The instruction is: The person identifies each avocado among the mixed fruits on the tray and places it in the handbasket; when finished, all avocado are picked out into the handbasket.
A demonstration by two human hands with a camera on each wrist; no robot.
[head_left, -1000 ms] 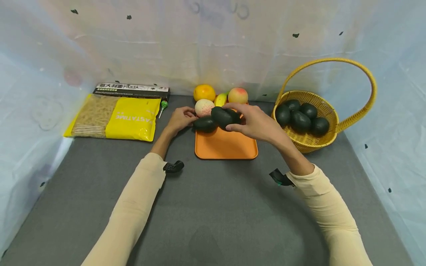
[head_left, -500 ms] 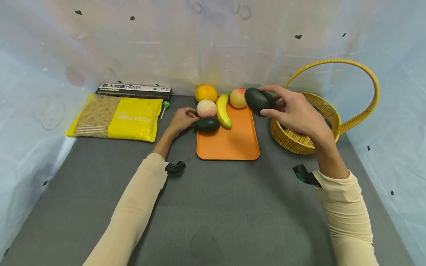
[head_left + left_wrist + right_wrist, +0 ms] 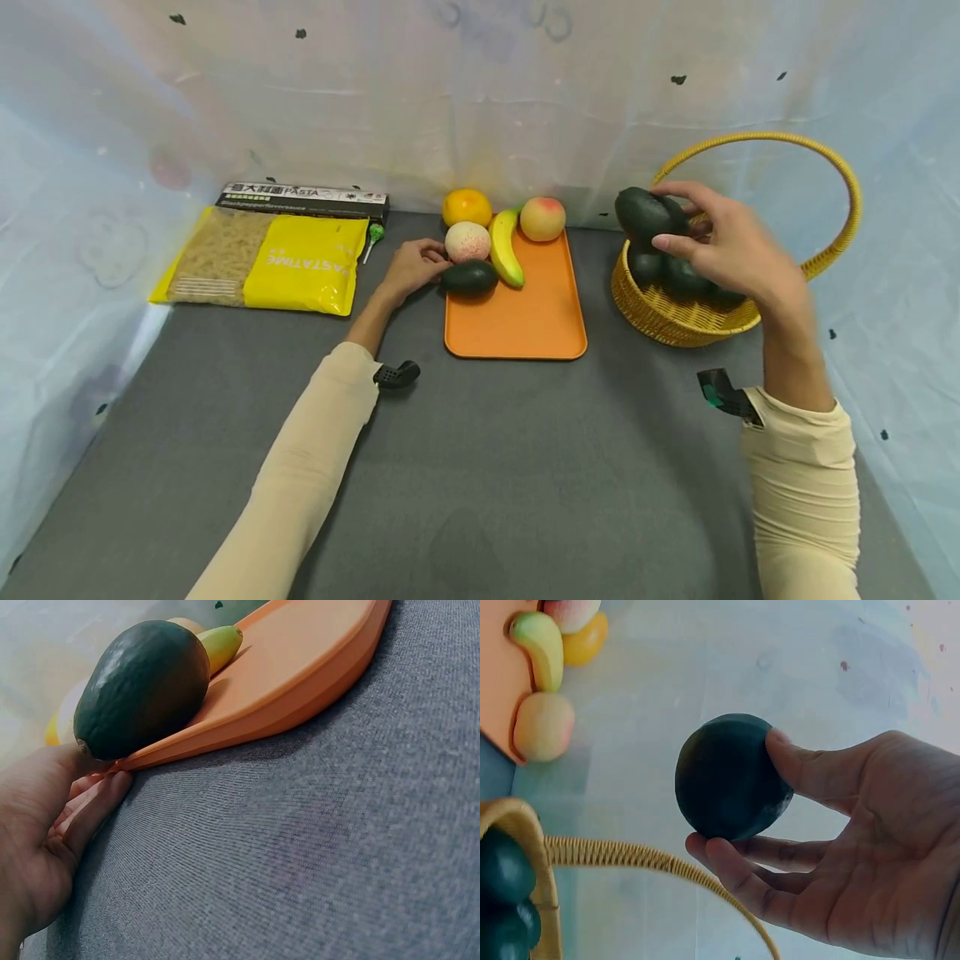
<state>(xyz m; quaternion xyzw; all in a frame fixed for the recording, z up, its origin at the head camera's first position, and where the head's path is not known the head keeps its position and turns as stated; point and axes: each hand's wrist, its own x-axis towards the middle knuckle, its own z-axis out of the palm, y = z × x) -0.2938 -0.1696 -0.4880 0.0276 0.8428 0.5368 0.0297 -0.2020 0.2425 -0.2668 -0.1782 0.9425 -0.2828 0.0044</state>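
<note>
My right hand (image 3: 738, 237) holds a dark green avocado (image 3: 647, 218) above the near-left part of the yellow wicker basket (image 3: 660, 323). In the right wrist view, thumb and fingertips grip the avocado (image 3: 727, 780) from opposite sides. Several more avocados (image 3: 686, 279) lie inside the basket. At the left edge of the orange tray (image 3: 517, 329), my left hand (image 3: 412, 267) pinches the rim, its thumb partly hidden behind another avocado (image 3: 142, 690). That avocado lies across the tray's left side, beside a pale speckled peach (image 3: 467, 242) and a banana (image 3: 506, 250).
An orange (image 3: 467, 207) and a reddish peach (image 3: 543, 218) sit along the tray's back. Left of them are a yellow pasta bag (image 3: 300, 265), a black pasta box (image 3: 300, 202) and a green lollipop (image 3: 377, 232). The basket's tall handle (image 3: 843, 179) arches over its right side.
My right hand has carried its avocado rightward from over the tray to over the basket, uncovering the banana and the reddish peach. My left hand has stayed at the tray's edge.
</note>
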